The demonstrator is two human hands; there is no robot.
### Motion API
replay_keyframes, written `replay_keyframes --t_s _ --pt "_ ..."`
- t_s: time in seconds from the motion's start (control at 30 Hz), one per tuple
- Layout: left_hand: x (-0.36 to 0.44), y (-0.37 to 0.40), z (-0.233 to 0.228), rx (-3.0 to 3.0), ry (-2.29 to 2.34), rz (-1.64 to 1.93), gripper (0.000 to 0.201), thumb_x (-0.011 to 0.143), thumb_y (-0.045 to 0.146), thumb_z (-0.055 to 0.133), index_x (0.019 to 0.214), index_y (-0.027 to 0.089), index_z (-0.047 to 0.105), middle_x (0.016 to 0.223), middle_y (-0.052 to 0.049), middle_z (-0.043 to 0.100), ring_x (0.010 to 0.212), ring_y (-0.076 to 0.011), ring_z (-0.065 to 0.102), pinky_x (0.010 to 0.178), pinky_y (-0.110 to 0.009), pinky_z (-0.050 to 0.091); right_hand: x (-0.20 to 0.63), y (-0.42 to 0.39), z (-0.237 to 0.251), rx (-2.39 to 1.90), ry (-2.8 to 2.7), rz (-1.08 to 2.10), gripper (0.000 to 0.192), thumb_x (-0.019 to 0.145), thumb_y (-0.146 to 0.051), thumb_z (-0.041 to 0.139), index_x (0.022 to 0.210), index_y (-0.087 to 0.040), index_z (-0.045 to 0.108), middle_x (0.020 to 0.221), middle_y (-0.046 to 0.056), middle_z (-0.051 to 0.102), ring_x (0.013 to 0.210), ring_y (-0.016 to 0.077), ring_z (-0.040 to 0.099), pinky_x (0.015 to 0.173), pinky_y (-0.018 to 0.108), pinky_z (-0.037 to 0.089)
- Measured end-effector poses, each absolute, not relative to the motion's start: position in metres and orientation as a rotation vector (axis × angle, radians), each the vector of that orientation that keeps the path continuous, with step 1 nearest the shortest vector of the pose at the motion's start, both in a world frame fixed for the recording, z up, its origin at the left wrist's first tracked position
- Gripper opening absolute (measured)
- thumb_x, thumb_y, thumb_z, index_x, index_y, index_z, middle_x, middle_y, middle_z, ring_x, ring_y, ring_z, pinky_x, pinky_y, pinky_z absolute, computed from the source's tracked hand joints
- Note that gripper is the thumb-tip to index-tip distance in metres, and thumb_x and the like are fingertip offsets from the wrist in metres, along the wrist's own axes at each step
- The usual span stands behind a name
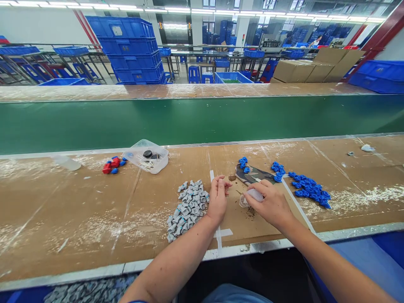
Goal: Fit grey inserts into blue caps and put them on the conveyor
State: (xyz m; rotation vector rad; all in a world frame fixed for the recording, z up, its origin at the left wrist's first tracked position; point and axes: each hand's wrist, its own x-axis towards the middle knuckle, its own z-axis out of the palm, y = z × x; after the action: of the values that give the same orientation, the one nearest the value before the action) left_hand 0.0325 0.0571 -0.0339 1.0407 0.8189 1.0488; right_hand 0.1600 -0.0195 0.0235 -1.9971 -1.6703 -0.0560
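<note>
My left hand (217, 197) rests on the brown cardboard worktop (94, 210), fingers curled loosely, and its fingertips pinch something very small; I cannot tell what it is. Just at 9 o'clock of this hand lies the pile of grey parts (188, 207), touching the hand's outer edge or nearly so. My right hand (268, 204) is at 3 o'clock of the left one, near it but apart, and it grasps a small white bottle (253, 195) lying on its side, with the clear end pointing to the left hand. Under the bottle there are dark crumbs on the cardboard.

At 12 o'clock of the right hand I see a dark flat tool (252, 173) with some blue parts (311, 190) around it; most of them spread in a band toward 3 o'clock. At 10 o'clock of the left hand, well apart, stands a clear plastic tray (145, 156) holding black round pieces, and beside it at 9 o'clock a few red and blue parts (111, 165). Behind the worktop runs the green conveyor belt (202, 120).
</note>
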Motion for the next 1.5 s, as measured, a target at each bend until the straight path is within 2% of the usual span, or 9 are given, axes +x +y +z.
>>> replay_keyframes --t_s 0.67,0.9,1.5 --pt "0.0325 0.0576 -0.0346 1.079 0.833 1.058 0.037 0.090 0.052 0.040 0.104 0.018 0.049 0.085 -0.006 0.065 0.081 -0.0154 0.059 0.068 -0.026 0.043 0.1607 -0.0197 0.0226 -2.008 -1.703 -0.085 0.011 0.075 -0.031 0.059 0.075 -0.023 0.067 0.071 0.000 0.056 0.059 0.0126 0.055 0.056 0.025 0.039" --pt "0.0325 0.0576 -0.0351 1.066 0.837 1.056 0.037 0.090 0.052 0.041 0.104 0.019 0.049 0.085 -0.006 0.065 0.081 -0.0158 0.059 0.068 -0.027 0.043 0.1610 -0.0201 0.0225 -2.009 -1.709 -0.094 0.014 0.076 -0.031 0.058 0.080 -0.023 0.068 0.073 0.000 0.056 0.058 0.0125 0.055 0.055 0.025 0.039" --pt "0.0329 0.0576 -0.0350 1.067 0.833 1.062 0.037 0.090 0.052 0.041 0.104 0.019 0.049 0.085 -0.006 0.065 0.083 -0.0162 0.060 0.067 -0.027 0.043 0.1601 -0.0197 0.0216 -2.005 -1.705 -0.112 0.018 0.078 -0.034 0.055 0.079 -0.023 0.069 0.071 0.001 0.054 0.056 0.0123 0.053 0.054 0.025 0.039"
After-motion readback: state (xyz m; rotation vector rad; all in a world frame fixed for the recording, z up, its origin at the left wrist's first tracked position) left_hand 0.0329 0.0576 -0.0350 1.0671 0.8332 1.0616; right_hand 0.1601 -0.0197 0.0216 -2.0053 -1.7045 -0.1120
